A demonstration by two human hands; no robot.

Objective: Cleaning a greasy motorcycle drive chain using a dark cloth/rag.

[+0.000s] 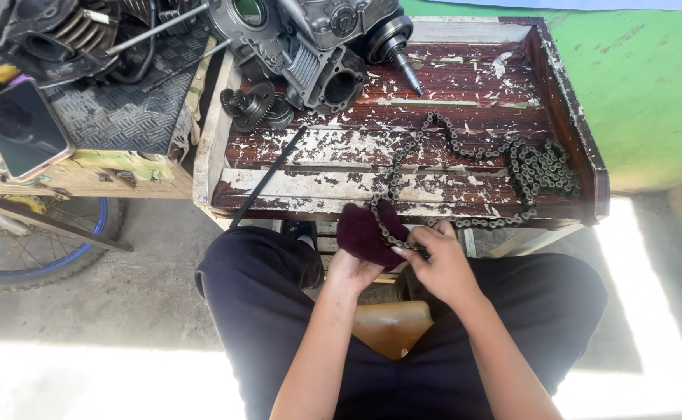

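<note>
The cloth (pixel 363 233) in the left hand (pixel 350 272) is showing a deep maroon, and the chain (pixel 477 152) running across it is looking dull grey-brown, its links making a repeating beaded pattern. The counter (pixel 465 85) is wearing dark reddish-brown paint that is flaking off in white and pale patches. The engine block (pixel 318 47) is gleaming grey metal with ribbed fins. The mat (pixel 115 109) beside it is showing black with a diamond tread pattern. The phone (pixel 24 128) is showing a black screen inside a pink-lilac edge. The wall (pixel 644 85) is glowing bright green. The trousers (pixel 255 303) are looking dark navy. The wheel rim (pixel 84 245) is showing blue.
</note>
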